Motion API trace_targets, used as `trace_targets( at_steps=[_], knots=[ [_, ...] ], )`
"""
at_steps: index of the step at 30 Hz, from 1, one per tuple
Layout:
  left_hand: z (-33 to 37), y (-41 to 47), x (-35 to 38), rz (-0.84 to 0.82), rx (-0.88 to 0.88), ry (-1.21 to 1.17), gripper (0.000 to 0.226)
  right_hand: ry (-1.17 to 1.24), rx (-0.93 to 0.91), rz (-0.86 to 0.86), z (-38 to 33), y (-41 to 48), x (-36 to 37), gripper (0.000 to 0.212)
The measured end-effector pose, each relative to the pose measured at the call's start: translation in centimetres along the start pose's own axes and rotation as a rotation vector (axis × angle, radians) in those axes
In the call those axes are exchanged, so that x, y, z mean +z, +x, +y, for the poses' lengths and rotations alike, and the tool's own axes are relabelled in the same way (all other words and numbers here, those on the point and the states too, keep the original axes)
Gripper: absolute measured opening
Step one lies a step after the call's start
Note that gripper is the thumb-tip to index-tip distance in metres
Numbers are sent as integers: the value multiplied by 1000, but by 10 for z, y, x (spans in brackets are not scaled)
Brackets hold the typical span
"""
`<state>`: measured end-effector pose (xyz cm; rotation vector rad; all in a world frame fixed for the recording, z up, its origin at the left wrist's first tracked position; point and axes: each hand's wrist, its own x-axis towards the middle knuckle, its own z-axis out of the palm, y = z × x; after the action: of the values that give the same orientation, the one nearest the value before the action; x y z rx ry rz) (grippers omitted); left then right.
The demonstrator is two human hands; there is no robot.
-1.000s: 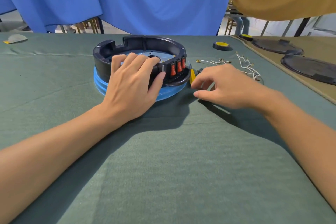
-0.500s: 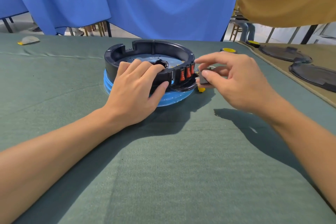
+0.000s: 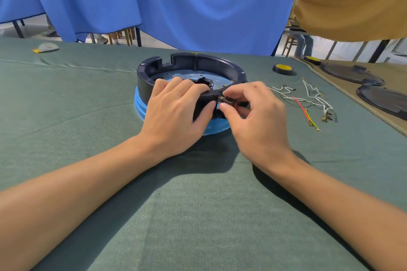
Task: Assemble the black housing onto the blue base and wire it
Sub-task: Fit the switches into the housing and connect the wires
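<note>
The black ring-shaped housing (image 3: 193, 66) sits on the round blue base (image 3: 139, 105) in the middle of the green cloth. My left hand (image 3: 176, 116) grips the housing's near rim, fingers curled over its top and thumb on the outside. My right hand (image 3: 255, 116) pinches a small dark component (image 3: 226, 101) between thumb and forefinger, right at the rim beside my left thumb. The red switches on the housing are hidden behind my hands. Loose wires (image 3: 308, 99), white, red and yellow-green, lie to the right.
A black and yellow disc (image 3: 283, 69) lies at the back right. Two dark round covers (image 3: 352, 73) (image 3: 383, 101) rest on a tan mat at the far right. A small grey piece (image 3: 46, 47) lies far left. Blue curtains hang behind the table (image 3: 198, 215).
My right hand lifted from the cloth with the small dark component and carried it left to the housing's near rim. My left hand kept its grip on the housing.
</note>
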<state>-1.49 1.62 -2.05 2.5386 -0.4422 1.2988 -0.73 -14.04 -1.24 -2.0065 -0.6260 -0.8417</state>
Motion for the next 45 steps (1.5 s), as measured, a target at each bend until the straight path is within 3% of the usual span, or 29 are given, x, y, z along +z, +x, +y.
trace_targets(
  at_steps=[11, 16, 30, 45],
  knots=[
    [4, 0, 0, 8, 36, 11, 34, -195, -24, -27, -4, -3, -5, 12],
    [3, -1, 0, 24, 37, 6, 34, -151, -65, -45, -4, -2, -14, 20],
    [3, 0, 1, 28, 35, -2, 32, -119, 18, -3, -4, 3, -18, 10],
    [2, -1, 2, 53, 30, -6, 31, -70, 0, 38, -4, -1, -9, 15]
  ],
)
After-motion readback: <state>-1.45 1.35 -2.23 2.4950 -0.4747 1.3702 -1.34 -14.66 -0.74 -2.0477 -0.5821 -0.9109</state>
